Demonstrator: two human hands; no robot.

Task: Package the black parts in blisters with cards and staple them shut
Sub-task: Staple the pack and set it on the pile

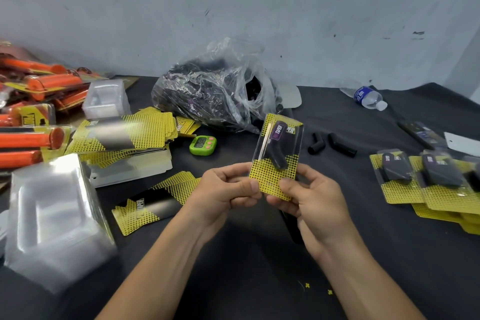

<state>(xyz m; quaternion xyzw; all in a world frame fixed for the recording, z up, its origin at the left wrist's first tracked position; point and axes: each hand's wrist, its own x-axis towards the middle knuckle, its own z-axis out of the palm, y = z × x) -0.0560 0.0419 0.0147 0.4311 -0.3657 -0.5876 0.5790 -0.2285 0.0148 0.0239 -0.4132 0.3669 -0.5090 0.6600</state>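
A clear blister pack (276,153) with a yellow dotted card and a black part with a purple label inside stands upright above the table. My left hand (226,192) pinches its lower left edge and my right hand (311,200) grips its lower right corner. Two loose black parts (331,144) lie on the dark cloth behind it. A plastic bag (213,91) full of black parts sits at the back. Yellow cards (122,135) are stacked at the left, with one loose card (153,202) nearer me. Empty clear blisters (52,221) are piled at the near left.
Filled packs (428,182) lie at the right. A green timer (203,145) sits by the cards. Orange-handled packaged items (33,112) fill the far left. A water bottle (366,96) lies at the back right. A dark object (291,226) lies under my right hand.
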